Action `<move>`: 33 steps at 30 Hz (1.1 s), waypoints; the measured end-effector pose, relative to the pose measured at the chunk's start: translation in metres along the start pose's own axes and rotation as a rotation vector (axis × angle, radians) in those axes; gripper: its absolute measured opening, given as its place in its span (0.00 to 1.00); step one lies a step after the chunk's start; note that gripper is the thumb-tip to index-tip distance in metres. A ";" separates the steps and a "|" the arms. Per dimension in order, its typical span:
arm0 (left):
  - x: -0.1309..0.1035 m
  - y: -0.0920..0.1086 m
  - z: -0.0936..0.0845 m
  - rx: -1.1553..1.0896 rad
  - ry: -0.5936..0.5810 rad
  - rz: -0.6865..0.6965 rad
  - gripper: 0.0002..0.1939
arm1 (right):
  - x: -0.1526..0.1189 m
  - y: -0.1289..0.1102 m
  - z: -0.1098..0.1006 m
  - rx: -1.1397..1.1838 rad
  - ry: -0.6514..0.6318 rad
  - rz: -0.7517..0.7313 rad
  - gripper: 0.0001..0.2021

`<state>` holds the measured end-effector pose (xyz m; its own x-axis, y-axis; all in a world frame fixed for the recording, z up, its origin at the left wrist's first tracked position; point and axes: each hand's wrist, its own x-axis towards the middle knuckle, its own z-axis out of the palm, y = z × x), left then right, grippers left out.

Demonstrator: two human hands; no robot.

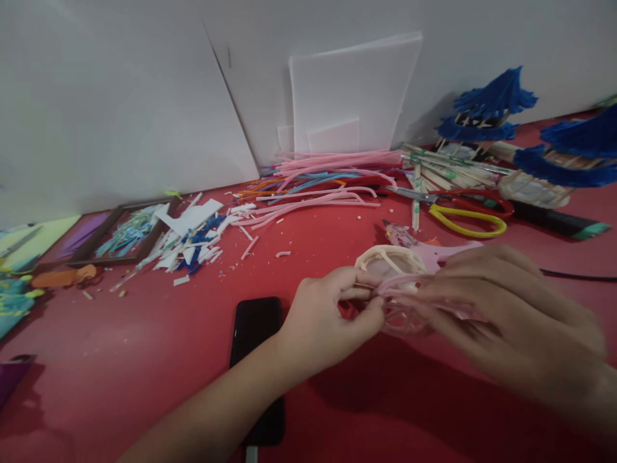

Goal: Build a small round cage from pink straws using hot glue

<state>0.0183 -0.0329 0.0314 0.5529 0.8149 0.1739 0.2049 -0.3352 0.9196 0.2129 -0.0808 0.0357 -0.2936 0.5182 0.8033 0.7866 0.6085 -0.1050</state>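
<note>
Your left hand (325, 312) and right hand (515, 308) pinching pink strip (401, 281) at pale round frame (388, 249), likely steadying it, over bench (168, 341), out from back edge; pink stems (337, 161) lining that edge, seemingly kept handy.

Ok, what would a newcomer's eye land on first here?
Probably the two blue-topped models at the upper right, on the red table. Then the left hand and right hand, right of centre, pinching a pink strip by a pale round frame.
</note>
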 end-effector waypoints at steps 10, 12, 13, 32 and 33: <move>-0.001 -0.004 0.002 -0.004 -0.013 -0.030 0.09 | -0.001 -0.003 -0.003 0.150 -0.111 -0.189 0.07; -0.001 -0.006 0.002 -0.009 -0.001 -0.023 0.09 | -0.001 0.000 -0.005 0.133 -0.138 -0.199 0.07; 0.000 -0.008 0.001 -0.020 0.010 -0.020 0.08 | -0.001 0.003 -0.007 0.110 -0.153 -0.197 0.06; -0.001 -0.028 -0.005 -0.067 0.184 0.037 0.07 | -0.060 0.112 0.007 -0.283 -0.370 0.379 0.15; -0.001 -0.027 -0.004 -0.063 0.202 0.045 0.08 | -0.058 0.107 0.001 -0.282 -0.318 0.397 0.15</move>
<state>0.0087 -0.0227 0.0075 0.3859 0.8802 0.2762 0.1290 -0.3479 0.9286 0.3139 -0.0449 -0.0231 -0.0608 0.8559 0.5136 0.9713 0.1693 -0.1672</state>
